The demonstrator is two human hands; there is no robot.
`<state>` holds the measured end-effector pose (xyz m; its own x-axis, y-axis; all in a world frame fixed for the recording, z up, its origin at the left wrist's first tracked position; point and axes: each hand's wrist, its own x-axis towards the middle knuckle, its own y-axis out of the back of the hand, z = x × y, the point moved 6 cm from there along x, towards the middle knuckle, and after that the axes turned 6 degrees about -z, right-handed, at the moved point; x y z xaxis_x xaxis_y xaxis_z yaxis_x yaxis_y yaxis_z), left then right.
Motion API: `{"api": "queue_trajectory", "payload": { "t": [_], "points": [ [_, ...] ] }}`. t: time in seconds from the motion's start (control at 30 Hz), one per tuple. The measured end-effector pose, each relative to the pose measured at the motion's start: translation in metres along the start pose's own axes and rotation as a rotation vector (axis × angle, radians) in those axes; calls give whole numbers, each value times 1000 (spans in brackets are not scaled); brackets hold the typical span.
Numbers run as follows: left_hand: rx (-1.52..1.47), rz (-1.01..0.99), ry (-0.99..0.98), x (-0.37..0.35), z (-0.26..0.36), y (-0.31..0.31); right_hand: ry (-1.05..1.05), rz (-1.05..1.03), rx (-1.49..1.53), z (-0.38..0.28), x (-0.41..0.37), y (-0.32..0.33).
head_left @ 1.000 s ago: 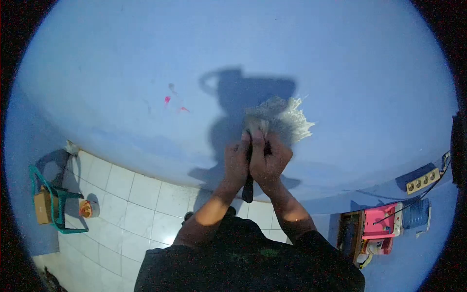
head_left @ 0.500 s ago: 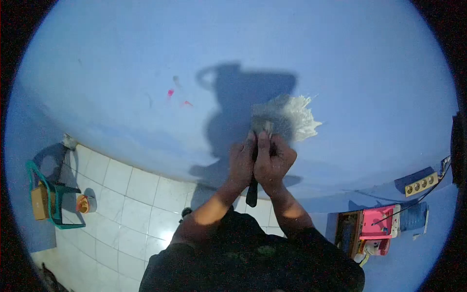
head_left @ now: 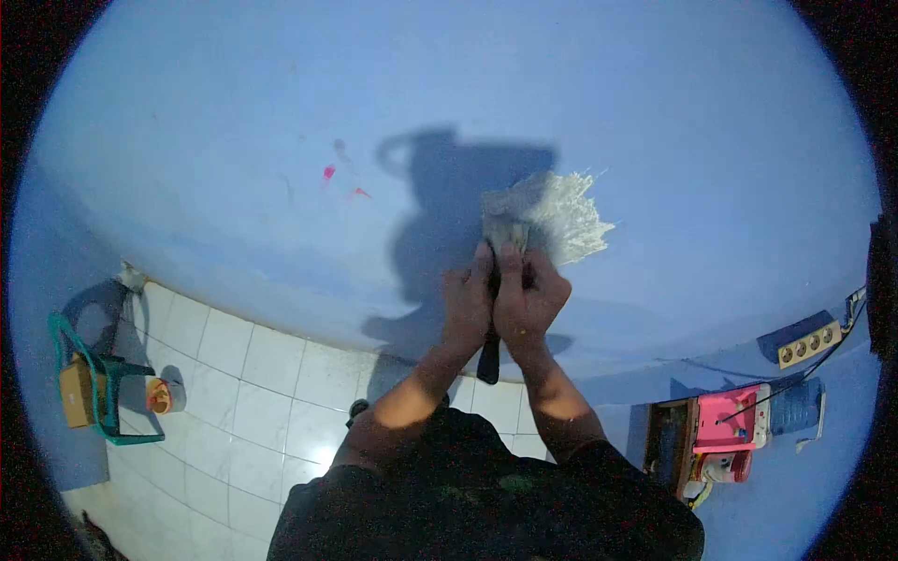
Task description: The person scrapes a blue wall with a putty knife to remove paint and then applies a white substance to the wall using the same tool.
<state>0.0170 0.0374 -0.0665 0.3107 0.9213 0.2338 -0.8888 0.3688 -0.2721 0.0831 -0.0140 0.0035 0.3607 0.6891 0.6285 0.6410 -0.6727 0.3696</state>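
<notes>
My left hand point(head_left: 467, 304) and my right hand point(head_left: 529, 299) are side by side, both closed round a scraper point(head_left: 489, 360) with a dark handle. The handle's end sticks out below my hands, and its blade is against the blue wall point(head_left: 234, 140). Both thumbs point up toward the blade. A pale, rough-edged bare patch point(head_left: 575, 217) spreads up and right from the blade. Dark shadows of my head and arms fall on the wall and over part of the patch.
A green chair point(head_left: 112, 397) with a cardboard box point(head_left: 79, 391) stands at the left, beside a small bucket point(head_left: 166, 395) on the white tiled floor point(head_left: 224, 346). At right are a power strip point(head_left: 809, 345), a pink container point(head_left: 728, 419) and a blue container point(head_left: 795, 409).
Both hands and the scraper have shifted slightly upward on the wall. The view has moved a little, and the shadow's right part sits further left on the patch.
</notes>
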Motion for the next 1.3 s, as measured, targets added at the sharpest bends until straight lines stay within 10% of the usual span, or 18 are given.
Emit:
{"api": "queue_trajectory", "payload": {
  "t": [1.3],
  "points": [
    [-71,25,215,3,-7,-1,1,36,53,-3,6,1]
  ]
}}
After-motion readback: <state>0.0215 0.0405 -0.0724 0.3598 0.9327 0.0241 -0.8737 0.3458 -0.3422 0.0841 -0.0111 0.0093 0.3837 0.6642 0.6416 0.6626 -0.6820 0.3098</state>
